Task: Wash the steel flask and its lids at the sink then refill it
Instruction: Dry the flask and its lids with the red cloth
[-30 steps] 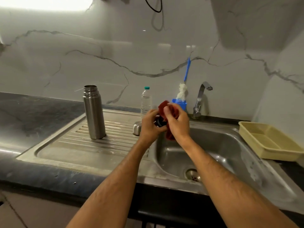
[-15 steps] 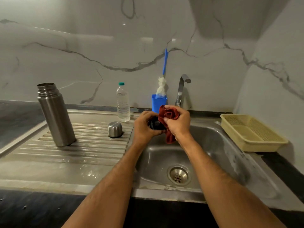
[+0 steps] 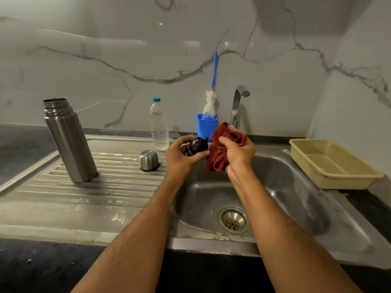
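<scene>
- Marble wall backs a steel sink unit; the drainboard lies left and the sink right.
- Head view: the flask stands open-mouthed on the drainboard, well left of the hands.
- Steel cap sits mouth-down on the drainboard, between the flask and the left hand.
- Left hand: fingers and thumb curled around the black stopper, held above the sink's left edge.
- Right hand: fingers clamped on the bunched red cloth, above the sink.
- Change from 0.5 s ago: cloth and stopper were pressed together under both hands; now the stopper shows clear of the cloth, just beside it, and whether they still touch cannot be told.
- Flask and cap keep their places on the drainboard; only the camera aim has shifted.
- Water bottle stands at the drainboard's back edge, near the cap.
- Blue holder with a brush stands beside the tap.
- Yellow basket sits right of the sink.
</scene>
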